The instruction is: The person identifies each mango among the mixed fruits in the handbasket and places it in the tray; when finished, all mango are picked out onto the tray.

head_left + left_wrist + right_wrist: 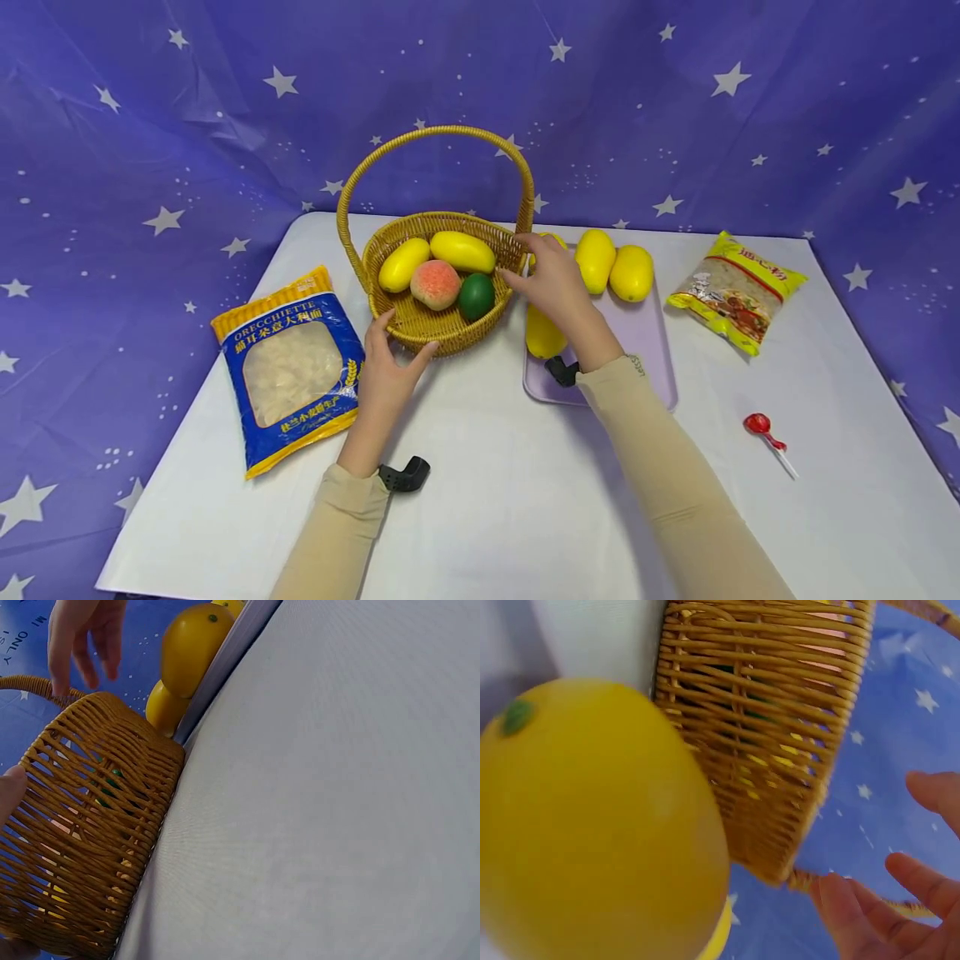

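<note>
A wicker basket point(450, 337) with a tall arched handle holds two yellow oval fruits point(462, 252), a peach point(435, 284) and a dark green oval fruit point(476, 297). At its front left is my left hand point(386, 379), thumb and fingers spread against the wicker side. My right hand point(555, 279) reaches to the right rim by the handle's base, its fingers apart; in the right wrist view nothing lies between its fingers point(922, 889). Whether its fingertips touch the rim is unclear. Beneath that hand, a yellow fruit point(545, 333) is partly hidden.
A lilac tray point(630, 333) right of the basket bears several yellow fruits point(632, 273). A blue and yellow pasta bag point(292, 375) lies at left. Farther right are a yellow food packet point(738, 292) and a red lollipop point(759, 423). A starry purple cloth point(637, 108) hangs behind the white table point(480, 500).
</note>
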### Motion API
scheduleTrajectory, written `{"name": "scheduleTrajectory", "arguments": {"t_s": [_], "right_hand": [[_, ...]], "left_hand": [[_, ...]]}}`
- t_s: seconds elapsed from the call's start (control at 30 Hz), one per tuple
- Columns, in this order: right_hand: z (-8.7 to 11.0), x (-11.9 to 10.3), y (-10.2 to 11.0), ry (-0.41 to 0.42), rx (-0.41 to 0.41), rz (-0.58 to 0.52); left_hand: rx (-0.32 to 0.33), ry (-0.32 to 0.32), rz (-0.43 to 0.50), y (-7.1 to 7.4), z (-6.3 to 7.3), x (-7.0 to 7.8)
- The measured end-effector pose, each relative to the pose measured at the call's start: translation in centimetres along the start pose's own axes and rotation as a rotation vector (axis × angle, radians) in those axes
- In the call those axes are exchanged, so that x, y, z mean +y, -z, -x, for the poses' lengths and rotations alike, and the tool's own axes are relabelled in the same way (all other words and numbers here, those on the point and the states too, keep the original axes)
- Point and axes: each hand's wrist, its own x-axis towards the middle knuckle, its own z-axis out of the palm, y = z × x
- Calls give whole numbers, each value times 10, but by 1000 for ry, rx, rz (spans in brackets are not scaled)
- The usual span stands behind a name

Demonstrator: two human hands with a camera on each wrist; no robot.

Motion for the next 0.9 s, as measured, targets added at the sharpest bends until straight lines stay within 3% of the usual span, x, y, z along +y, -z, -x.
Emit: {"name": "scheduleTrajectory", "arguments": {"t_s": [0.47,0.7,0.9], "right_hand": [[-48,-23,-29,19,-103,153],[-65,-26,-45,-14,-175,241],[-75,-24,-54,-26,-170,292]], "left_hand": [[-18,24,3,0,0,-1],[-20,25,7,1,1,-2],[-20,16,4,0,0,-2]]}}
